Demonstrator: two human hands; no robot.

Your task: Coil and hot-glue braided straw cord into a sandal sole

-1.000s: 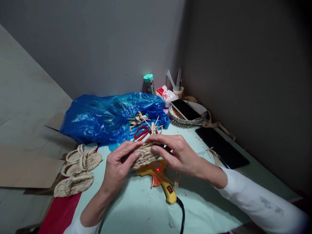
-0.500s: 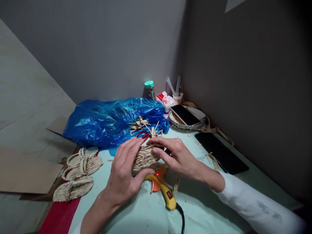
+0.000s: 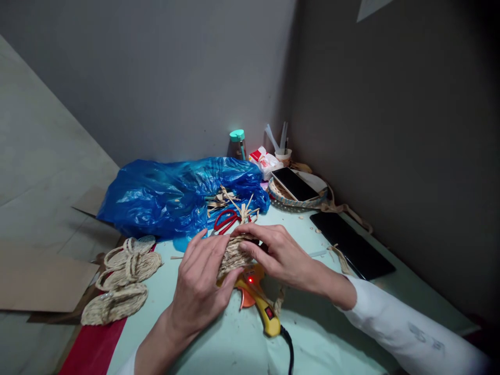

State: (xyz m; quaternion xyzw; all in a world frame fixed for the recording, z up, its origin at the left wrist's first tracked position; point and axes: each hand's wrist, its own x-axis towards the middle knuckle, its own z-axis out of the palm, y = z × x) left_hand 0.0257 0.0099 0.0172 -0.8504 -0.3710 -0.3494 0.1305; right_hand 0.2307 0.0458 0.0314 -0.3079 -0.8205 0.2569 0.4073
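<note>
A small woven straw piece point(image 3: 233, 253) sits between both my hands above the pale green table point(image 3: 336, 333). My left hand point(image 3: 203, 284) wraps round its left side, fingers curled over the weave. Pressing on its top and right side are the fingers of my right hand point(image 3: 279, 255). Just under the piece lies a yellow hot glue gun point(image 3: 261, 304) with a red light lit and a black cord running toward me.
Red scissors point(image 3: 225, 221) and straw scraps lie by a crumpled blue plastic bag point(image 3: 172, 195). Woven straw sandals point(image 3: 125, 278) rest at the left edge. At the back right are a round tray point(image 3: 299, 199) holding a phone, a dark tablet point(image 3: 351, 243), a cup and a bottle.
My left hand has slid up over the left side of the straw piece and now covers more of it. My right hand stays pressed on its top.
</note>
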